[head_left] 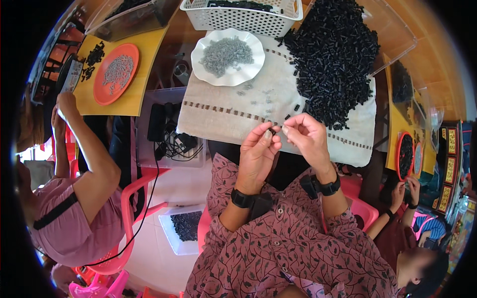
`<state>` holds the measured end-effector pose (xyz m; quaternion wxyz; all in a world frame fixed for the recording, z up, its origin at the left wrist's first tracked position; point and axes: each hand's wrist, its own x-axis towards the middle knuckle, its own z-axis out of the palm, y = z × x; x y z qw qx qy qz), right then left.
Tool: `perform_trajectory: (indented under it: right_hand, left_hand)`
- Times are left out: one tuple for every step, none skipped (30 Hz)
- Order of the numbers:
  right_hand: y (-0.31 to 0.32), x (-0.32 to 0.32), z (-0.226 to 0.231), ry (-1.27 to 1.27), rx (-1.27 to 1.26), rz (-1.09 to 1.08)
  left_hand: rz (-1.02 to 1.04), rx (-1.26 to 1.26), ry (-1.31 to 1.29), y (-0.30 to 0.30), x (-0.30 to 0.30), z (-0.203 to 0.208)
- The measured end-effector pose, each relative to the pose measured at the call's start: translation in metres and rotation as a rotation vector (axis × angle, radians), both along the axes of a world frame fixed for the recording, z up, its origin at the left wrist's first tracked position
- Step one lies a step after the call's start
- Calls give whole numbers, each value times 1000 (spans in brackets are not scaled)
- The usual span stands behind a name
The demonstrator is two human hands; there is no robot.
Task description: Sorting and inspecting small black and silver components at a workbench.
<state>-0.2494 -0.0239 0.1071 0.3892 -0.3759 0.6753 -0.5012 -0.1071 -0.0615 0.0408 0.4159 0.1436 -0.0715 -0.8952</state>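
Observation:
My left hand (pixel 258 151) is closed in a pinch over the near edge of the cloth, with a small black piece (pixel 271 131) between thumb and fingers. Close beside it on the right, my right hand (pixel 309 139) pinches thumb against forefinger at that piece; whatever sits in its fingertips is too small to name. Beyond my hands, a white scalloped plate (pixel 254 71) holds many small clear pieces (pixel 226 53). A large heap of short black cylindrical pieces (pixel 335 64) spreads over the right of the beige cloth (pixel 213 121). A few clear pieces (pixel 268 99) lie loose between plate and heap.
A white perforated basket (pixel 238 21) stands behind the plate. At left, a person (pixel 79 213) works by an orange plate (pixel 99 94) on a yellow table; another person's hands (pixel 405 193) show at right. Below are a cable-filled bin (pixel 198 159) and a tub of black pieces (pixel 171 243).

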Motion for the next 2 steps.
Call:
perform_trajectory:
  right_hand:
    - [3, 4, 0, -28, -52, 3]
    - [7, 8, 0, -55, -103, 4]
  left_hand:
    - [-1, 11, 51, 0, 0, -3]
    - [-12, 16, 88, 0, 0, -6]
